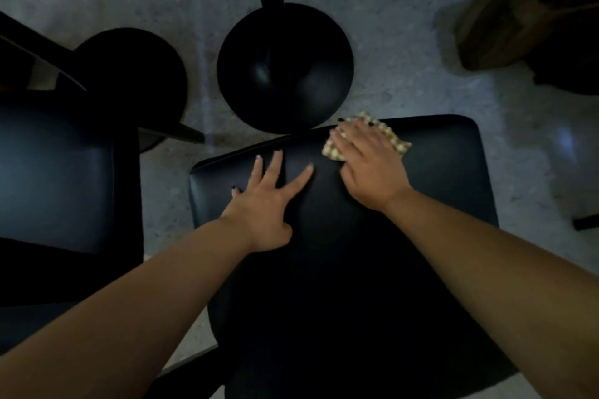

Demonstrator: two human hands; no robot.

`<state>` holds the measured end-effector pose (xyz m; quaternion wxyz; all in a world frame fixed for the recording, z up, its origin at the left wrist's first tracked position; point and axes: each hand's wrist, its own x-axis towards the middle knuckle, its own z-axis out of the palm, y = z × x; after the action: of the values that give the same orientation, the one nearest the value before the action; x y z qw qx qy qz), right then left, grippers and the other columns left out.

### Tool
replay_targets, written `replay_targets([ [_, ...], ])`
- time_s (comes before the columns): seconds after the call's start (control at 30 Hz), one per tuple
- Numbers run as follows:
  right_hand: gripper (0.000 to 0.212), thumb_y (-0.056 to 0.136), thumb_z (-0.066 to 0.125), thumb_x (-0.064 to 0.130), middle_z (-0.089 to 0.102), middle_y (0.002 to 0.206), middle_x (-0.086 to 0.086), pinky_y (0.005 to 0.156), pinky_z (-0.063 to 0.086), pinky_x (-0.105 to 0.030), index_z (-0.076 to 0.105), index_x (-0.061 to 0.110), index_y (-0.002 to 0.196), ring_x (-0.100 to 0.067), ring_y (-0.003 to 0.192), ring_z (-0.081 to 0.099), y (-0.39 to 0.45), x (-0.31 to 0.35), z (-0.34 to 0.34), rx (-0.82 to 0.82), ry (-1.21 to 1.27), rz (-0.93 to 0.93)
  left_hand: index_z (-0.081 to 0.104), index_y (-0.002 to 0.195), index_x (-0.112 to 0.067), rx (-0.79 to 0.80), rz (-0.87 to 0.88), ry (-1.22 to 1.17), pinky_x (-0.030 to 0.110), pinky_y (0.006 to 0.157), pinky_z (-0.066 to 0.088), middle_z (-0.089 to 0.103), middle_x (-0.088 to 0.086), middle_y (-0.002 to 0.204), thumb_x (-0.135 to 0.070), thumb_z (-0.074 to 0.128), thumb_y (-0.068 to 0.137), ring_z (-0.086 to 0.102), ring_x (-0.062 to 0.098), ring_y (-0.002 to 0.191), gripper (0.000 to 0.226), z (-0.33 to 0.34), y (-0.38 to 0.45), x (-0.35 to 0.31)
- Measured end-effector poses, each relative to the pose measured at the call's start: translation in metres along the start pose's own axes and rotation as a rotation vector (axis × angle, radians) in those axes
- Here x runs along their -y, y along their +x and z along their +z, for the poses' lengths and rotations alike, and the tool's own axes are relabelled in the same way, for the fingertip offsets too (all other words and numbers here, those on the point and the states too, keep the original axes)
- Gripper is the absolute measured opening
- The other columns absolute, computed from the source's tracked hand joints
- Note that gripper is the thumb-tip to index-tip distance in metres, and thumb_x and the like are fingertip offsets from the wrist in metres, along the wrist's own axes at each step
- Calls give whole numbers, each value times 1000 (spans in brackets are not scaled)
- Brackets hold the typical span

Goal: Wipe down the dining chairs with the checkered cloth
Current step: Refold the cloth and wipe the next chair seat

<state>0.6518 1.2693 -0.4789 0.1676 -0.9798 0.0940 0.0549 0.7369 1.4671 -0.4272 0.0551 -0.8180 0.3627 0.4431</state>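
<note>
Head view, only one. Dim light, slight blur. Looking straight down on a dark padded chair seat [372, 253] filling the lower middle of the frame.

Right hand [369, 165] lies palm down on the checkered cloth [400, 144] at the seat's far edge, right of centre. Fingers fairly straight, spread a little, pressing the cloth flat onto the seat; not wrapped round it. Cloth is bunched small, tan and cream checks, mostly hidden under the hand, showing past the fingertips and on both sides of the fingers. It touches the seat and sits right at the far rim.

Left hand [262, 207] rests flat on the same seat, left of centre, near the right hand but apart from it. Fingers straight and splayed wide, pointing away from the person, thumb tucked toward the wrist side. Holds nothing, just bears on the upholstery. Both forearms bare, coming in from the bottom corners.

Second dark chair seat [55, 178] at left, just beside the first, a strip of floor between. Two round black bases [285, 68] beyond the seats on a pale speckled floor [405, 42], one with a black post rising from it. Brown blurred object [505, 10] top right, cannot tell what it is.
</note>
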Motion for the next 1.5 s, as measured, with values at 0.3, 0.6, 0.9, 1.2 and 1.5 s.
replay_targets([
  [0.3,59,88,33,25,35,151,-16,115,14,-56,41,9,144,-34,142,26,-47,-92,-12,-182,-14,518,-19,142,-57,89,14,75,72,109,10,-46,-3,148,-33,63,83,-39,39,136,104,4,8,-6],
  [0.6,54,94,30,15,31,152,-21,118,15,-44,34,3,146,-39,141,25,-62,-79,-5,-340,108,689,-6,152,-43,-108,45,-107,69,111,3,-29,-8,157,-25,60,84,-33,28,142,96,19,3,0],
  [0.9,56,85,37,21,46,144,-16,111,27,-56,52,6,136,-41,137,34,-21,62,24,-42,39,55,14,155,-12,-450,-134,-456,17,111,9,2,6,164,-6,63,85,6,18,149,86,35,-18,82],
  [1.2,53,100,30,31,18,160,-1,117,5,-46,23,21,151,-26,148,9,72,174,58,259,-161,-471,25,152,-11,-231,-507,-1236,31,90,43,50,11,142,13,43,94,56,23,118,65,61,-52,130],
  [1.5,48,93,42,31,42,148,-4,116,7,-52,49,15,138,-34,144,22,10,199,77,254,-210,-687,54,116,-26,-113,-498,-1366,32,85,47,58,-4,121,16,36,91,61,6,94,52,107,-79,117],
])
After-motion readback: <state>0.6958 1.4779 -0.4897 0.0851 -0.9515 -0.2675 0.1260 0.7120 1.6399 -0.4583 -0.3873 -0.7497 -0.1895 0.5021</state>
